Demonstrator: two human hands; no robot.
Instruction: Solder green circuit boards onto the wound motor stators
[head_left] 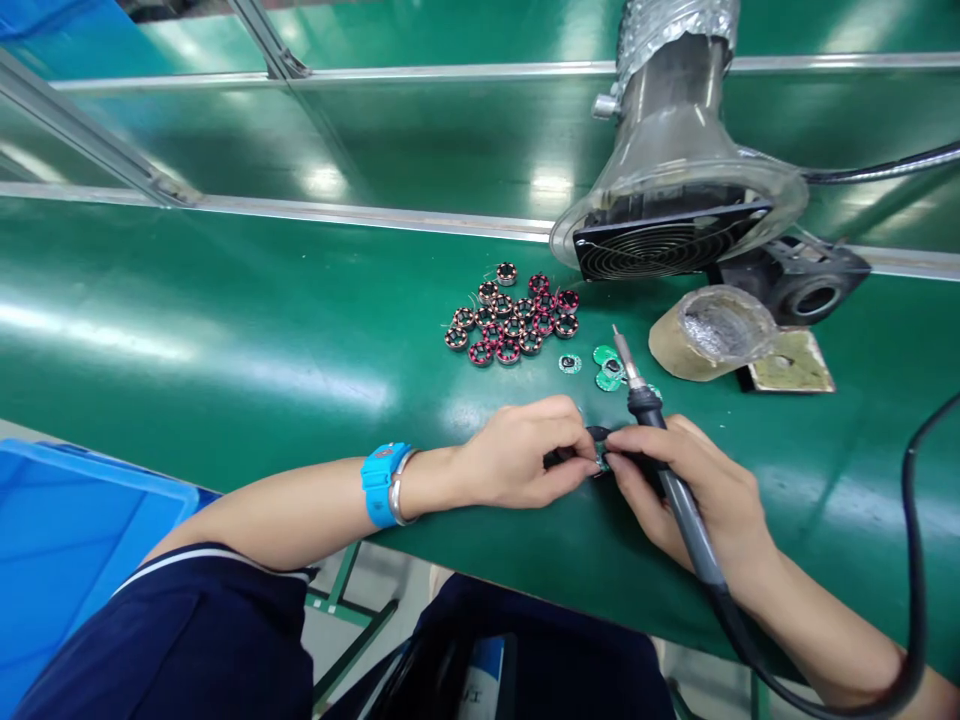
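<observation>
My left hand (529, 455), with a blue band on its wrist, is closed in a pinch on a small green circuit board (601, 462), mostly hidden by fingertips. My right hand (705, 495) holds a soldering iron (686, 515) across it, tip pointing up and away. Its thumb and index finger also meet at the board's right edge. A dark piece beside the board is too covered to make out. Just beyond the hands lie several round green circuit boards (606, 378) and a single one (570, 364). Left of these sits a cluster of small wound motor stators (514, 326).
A clear fume hood with a black fan grille (667, 245) hangs over the back right. Below it stand a tan cup (679, 345), a black iron holder (817, 290) and a sponge tray (795, 365). The iron's cable (913, 560) loops at right. A blue bin (67, 560) is at left.
</observation>
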